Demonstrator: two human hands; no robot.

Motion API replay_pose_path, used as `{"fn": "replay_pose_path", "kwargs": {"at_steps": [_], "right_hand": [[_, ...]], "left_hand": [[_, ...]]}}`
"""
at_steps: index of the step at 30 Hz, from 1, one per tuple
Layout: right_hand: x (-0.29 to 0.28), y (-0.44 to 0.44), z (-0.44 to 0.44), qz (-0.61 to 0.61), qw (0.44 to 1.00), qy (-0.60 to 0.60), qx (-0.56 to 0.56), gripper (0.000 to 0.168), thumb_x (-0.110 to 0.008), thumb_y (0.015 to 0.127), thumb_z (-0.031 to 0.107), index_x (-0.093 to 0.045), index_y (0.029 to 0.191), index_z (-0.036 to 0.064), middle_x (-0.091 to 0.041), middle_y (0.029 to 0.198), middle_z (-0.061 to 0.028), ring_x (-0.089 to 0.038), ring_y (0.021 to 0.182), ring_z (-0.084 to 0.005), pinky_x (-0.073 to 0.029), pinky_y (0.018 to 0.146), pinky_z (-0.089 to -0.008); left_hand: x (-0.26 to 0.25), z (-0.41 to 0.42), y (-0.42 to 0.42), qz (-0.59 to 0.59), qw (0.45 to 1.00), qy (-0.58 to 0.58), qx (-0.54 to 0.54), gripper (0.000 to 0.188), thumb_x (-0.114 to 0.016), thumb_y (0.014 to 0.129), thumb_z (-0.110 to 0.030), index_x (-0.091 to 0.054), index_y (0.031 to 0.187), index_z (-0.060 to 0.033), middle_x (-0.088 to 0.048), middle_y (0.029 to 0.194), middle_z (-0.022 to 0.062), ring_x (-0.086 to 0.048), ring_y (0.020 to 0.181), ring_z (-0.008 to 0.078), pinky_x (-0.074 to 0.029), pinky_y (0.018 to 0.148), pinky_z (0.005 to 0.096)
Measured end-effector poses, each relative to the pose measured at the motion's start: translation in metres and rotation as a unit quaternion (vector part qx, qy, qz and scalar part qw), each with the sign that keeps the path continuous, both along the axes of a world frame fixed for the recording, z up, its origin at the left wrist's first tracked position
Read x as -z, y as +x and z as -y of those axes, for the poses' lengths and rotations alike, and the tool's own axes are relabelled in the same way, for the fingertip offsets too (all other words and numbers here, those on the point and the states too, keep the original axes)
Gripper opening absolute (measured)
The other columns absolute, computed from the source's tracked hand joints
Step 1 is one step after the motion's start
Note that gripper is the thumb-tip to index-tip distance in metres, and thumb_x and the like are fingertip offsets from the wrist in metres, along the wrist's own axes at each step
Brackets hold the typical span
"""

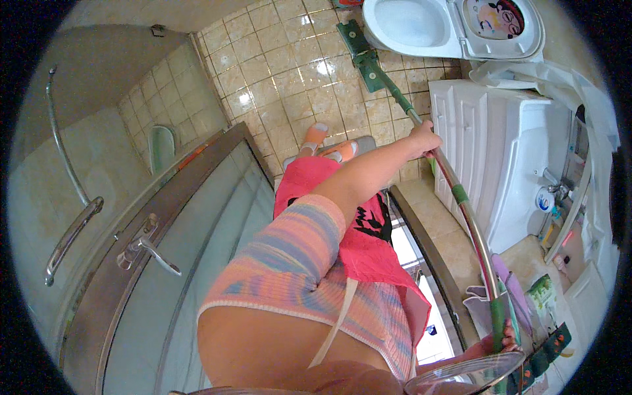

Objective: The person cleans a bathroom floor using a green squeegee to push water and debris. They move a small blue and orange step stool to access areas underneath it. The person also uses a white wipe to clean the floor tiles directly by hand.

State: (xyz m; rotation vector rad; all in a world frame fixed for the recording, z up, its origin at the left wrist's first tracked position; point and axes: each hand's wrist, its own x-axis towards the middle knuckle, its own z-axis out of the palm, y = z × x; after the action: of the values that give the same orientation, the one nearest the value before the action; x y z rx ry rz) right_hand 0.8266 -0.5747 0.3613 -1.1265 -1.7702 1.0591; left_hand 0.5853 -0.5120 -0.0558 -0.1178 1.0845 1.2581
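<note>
A long-handled flat mop runs diagonally from the lower right to the tiled floor. Its green head rests beside the base of a white toilet, with floor tiles around it. Partway along the silver mop pole, my left hand is closed around the metal. Near the pole's upper end, my right hand wraps the green grip; spectacles partly cover this hand. My feet, in orange slippers, stand by a grey mat.
A white washbasin cabinet stands close right of the pole, its basin holding a tap and toiletries. On the left is a frosted glass door with a metal lever handle. Bags hang at lower right. The floor tiles look wet and shiny.
</note>
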Motion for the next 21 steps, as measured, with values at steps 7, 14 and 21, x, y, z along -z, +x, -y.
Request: {"fn": "replay_pose_path", "kwargs": {"at_steps": [7, 14, 21], "right_hand": [[-0.028, -0.036, -0.065, 0.048, 0.99, -0.002, -0.133, 0.02, -0.043, 0.085, 0.02, -0.039, 0.073, 0.005, -0.046, 0.082, -0.0121, -0.048, 0.092, -0.0273, -0.029, 0.098, -0.0491], [-0.025, -0.091, -0.078, 0.054, 0.985, -0.02, -0.164, 0.022, -0.046, 0.083, 0.021, -0.037, 0.068, 0.007, -0.041, 0.076, -0.0069, -0.045, 0.09, -0.0272, -0.023, 0.099, -0.0512], [-0.024, -0.111, -0.065, 0.092, 0.92, 0.021, -0.38, 0.025, -0.052, 0.079, 0.029, -0.038, 0.069, 0.011, -0.042, 0.078, -0.0058, -0.044, 0.084, -0.0192, -0.033, 0.086, -0.0437]], "left_hand": [[-0.013, -0.005, -0.036, 0.023, 0.994, 0.02, -0.108, 0.066, -0.055, 0.067, -0.002, -0.023, 0.123, -0.0006, -0.054, 0.07, 0.0141, -0.054, 0.046, 0.0199, -0.043, 0.035, 0.0311], [-0.018, 0.057, -0.102, 0.011, 0.979, 0.008, -0.204, 0.066, -0.058, 0.071, -0.009, -0.022, 0.126, -0.0062, -0.05, 0.074, 0.0083, -0.052, 0.061, 0.019, -0.046, 0.05, 0.0352], [-0.028, 0.12, -0.12, 0.003, 0.971, -0.014, -0.238, 0.068, -0.054, 0.074, -0.012, -0.015, 0.129, -0.0085, -0.049, 0.075, 0.0083, -0.053, 0.061, 0.02, -0.05, 0.057, 0.0393]]}}
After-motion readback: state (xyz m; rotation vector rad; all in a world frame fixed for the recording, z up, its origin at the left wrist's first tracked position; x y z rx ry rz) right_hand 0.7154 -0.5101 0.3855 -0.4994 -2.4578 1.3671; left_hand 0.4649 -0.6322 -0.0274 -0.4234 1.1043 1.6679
